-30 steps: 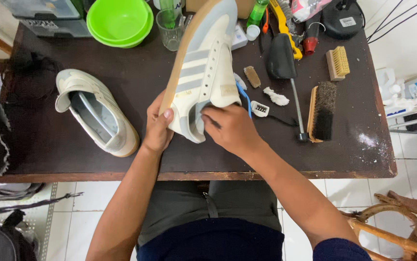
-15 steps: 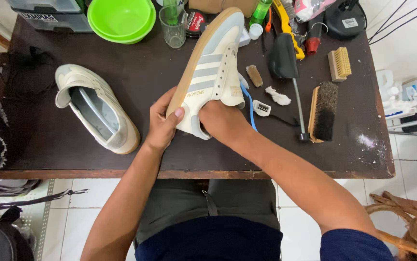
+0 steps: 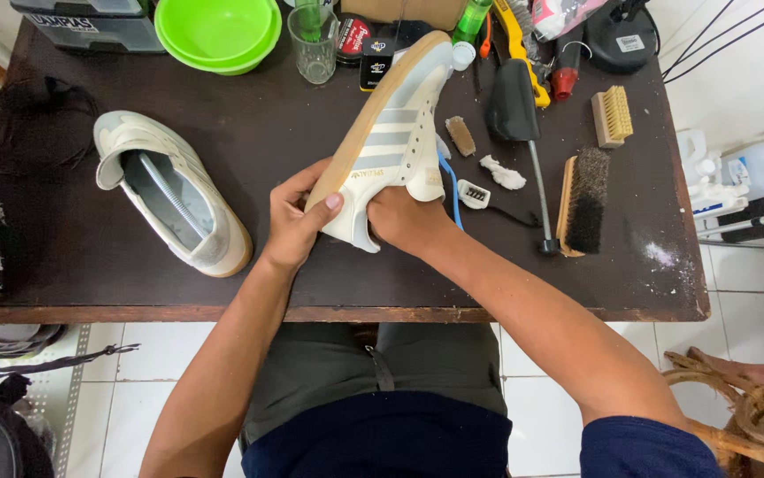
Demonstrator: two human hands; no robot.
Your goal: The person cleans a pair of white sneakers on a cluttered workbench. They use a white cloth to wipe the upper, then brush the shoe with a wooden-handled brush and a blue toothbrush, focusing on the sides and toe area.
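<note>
Above a dark wooden table (image 3: 72,265), seen from overhead, two bare hands hold a pale sneaker (image 3: 391,142) on its side, gum sole facing left, toe pointing away. Left hand (image 3: 293,221) wraps the heel end, fingers curled around the sole edge and thumb pressed on the upper. Right hand (image 3: 408,217) closes on the heel from the other side. Its mate, a second sneaker (image 3: 174,199), lies to the left. A black-bristled brush (image 3: 581,199) rests to the right, a green bowl (image 3: 218,31) at the far edge.
</note>
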